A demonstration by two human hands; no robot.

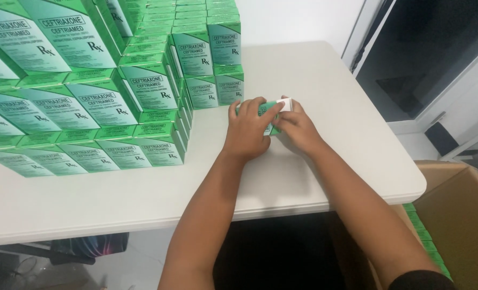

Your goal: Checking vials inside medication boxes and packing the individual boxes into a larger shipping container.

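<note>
- Both hands meet on one small green carton (269,110), which sits on the white tabletop (325,177) just right of the big stack of green cartons (115,91).
- The left hand (248,129) lies over the top of it, fingers curled and pressed down, covering most of the box.
- The right hand (298,126) closes in from the other side, its fingertips pinching at the white end flap (only a sliver of white shows, so I cannot tell whether the flap is tucked in or loose).
- Risk one: the stack stands close to the left wrist. A careless sweep of that arm could nudge the nearest column and topple several boxes.
- Risk two: thin card under that much grip may crease or crush, and the flap could tear if forced.
- Risk three: the tabletop's right edge is near, with an open brown cardboard box (459,215) below; a slipped carton might skid off.
</note>
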